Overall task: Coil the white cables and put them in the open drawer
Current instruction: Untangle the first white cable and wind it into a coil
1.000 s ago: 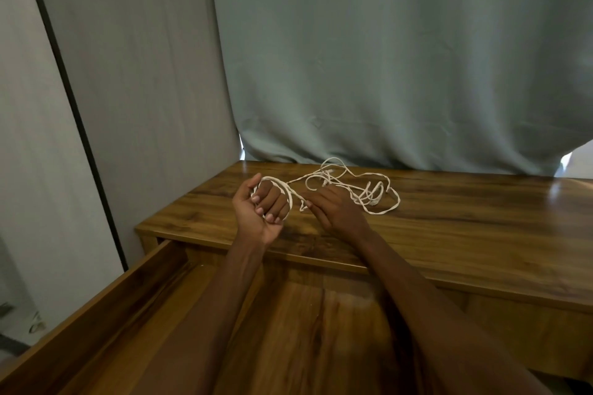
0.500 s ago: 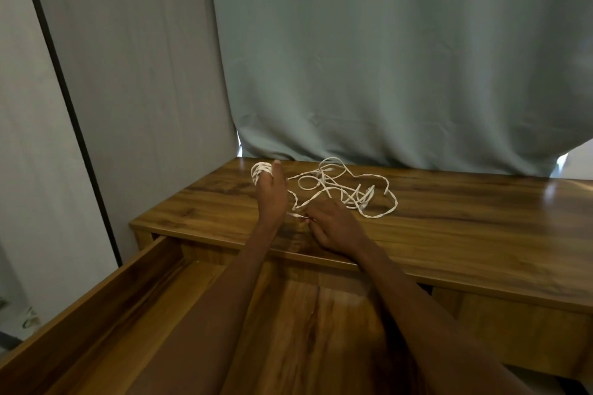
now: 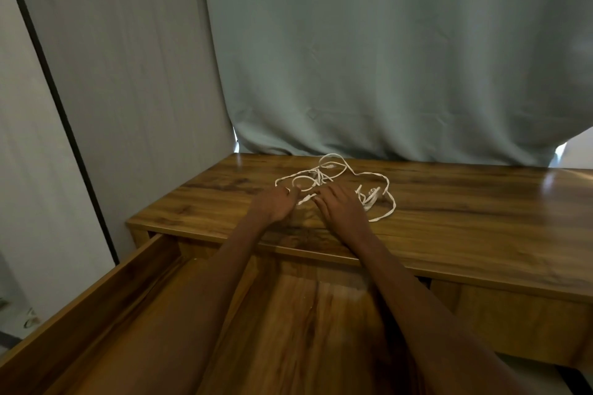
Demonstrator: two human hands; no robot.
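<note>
A tangle of white cables (image 3: pixel 340 175) lies loose on the wooden desk top (image 3: pixel 465 212), near its back left. My left hand (image 3: pixel 274 205) is low over the desk, back up, its fingertips pinching a strand at the tangle's left loop. Just to its right, my right hand (image 3: pixel 343 208) rests with curled fingers over another strand and covers the tangle's near part. A short white end shows between the two hands. Below my forearms the open drawer (image 3: pixel 106 295) stretches toward me, its wooden bottom bare where visible.
A grey-green curtain (image 3: pixel 385 58) hangs right behind the desk's back edge. A pale wall panel (image 3: pixel 128 74) with a dark vertical strip stands to the left. The drawer's left wall runs diagonally at the lower left.
My left hand, raised with cable looped round its fingers, has come down onto the desk beside my right hand. The cable loops now lie spread on the desk.
</note>
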